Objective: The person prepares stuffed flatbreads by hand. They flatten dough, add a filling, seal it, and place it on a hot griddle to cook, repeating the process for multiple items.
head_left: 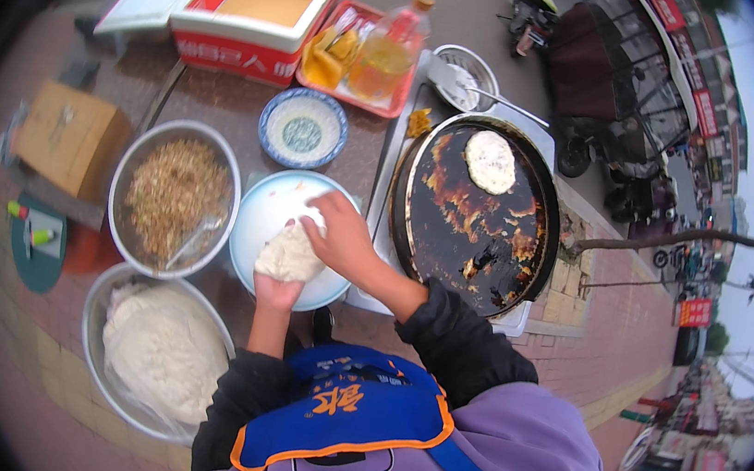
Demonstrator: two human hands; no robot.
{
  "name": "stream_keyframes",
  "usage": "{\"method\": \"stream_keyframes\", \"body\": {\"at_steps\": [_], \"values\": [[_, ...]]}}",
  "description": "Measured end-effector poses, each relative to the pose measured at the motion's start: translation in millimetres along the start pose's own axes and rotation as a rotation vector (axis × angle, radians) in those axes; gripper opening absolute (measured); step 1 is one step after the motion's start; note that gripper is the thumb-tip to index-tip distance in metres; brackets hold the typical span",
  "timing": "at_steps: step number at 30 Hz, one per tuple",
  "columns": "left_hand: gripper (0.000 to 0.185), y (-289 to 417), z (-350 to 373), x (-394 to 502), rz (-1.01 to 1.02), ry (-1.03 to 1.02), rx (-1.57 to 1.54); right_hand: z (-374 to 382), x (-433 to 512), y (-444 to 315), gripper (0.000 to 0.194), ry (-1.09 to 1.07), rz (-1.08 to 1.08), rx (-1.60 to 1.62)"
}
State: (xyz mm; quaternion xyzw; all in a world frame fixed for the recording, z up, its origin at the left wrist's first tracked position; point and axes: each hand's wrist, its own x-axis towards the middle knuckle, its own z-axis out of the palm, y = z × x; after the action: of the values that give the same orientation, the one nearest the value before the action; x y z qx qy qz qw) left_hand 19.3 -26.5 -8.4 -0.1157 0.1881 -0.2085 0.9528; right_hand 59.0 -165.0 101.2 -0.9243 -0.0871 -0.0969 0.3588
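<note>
My left hand (278, 292) holds a soft lump of white dough (290, 253) from below, over a pale blue-rimmed plate (256, 204). Against the dough's upper right side rest the fingers of my right hand (341, 235); some fingertips are hidden by the dough. On the left stands a metal bowl of chopped filling (176, 195) with a spoon (193, 242) in it. Below that, a larger metal bowl holds a big mass of dough (161, 350) partly under plastic film. One flat round of dough (490, 162) lies on the oily black griddle (443, 264) at right.
Behind the plate is a blue-patterned bowl (302, 131). A red tray (392, 106) carries an oil bottle (385, 55). A foam box (238, 45) stands at the back left. Near the griddle, a metal spatula (445, 76) lies across a steel bowl (486, 73). A cardboard box (67, 137) sits far left.
</note>
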Motion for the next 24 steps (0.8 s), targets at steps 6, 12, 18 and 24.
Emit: {"method": "stream_keyframes", "body": {"at_steps": [6,12,18,24], "values": [[0.066,-21.3,26.2,9.4,-0.036,-0.277,0.089,-7.8,-43.7,67.5,0.049,-0.174,0.892,0.842],[0.074,-32.1,32.6,6.7,-0.025,-0.170,0.271,-33.3,-36.6,30.3,0.021,-0.193,0.547,0.654],[0.046,-22.8,28.7,3.9,-0.018,-0.080,0.110,-79.0,-14.6,40.3,0.017,-0.012,0.168,0.062],[0.046,-15.4,33.2,1.6,0.078,-0.002,0.063,-157.7,92.7,213.9,0.019,0.171,0.203,-0.338]]}}
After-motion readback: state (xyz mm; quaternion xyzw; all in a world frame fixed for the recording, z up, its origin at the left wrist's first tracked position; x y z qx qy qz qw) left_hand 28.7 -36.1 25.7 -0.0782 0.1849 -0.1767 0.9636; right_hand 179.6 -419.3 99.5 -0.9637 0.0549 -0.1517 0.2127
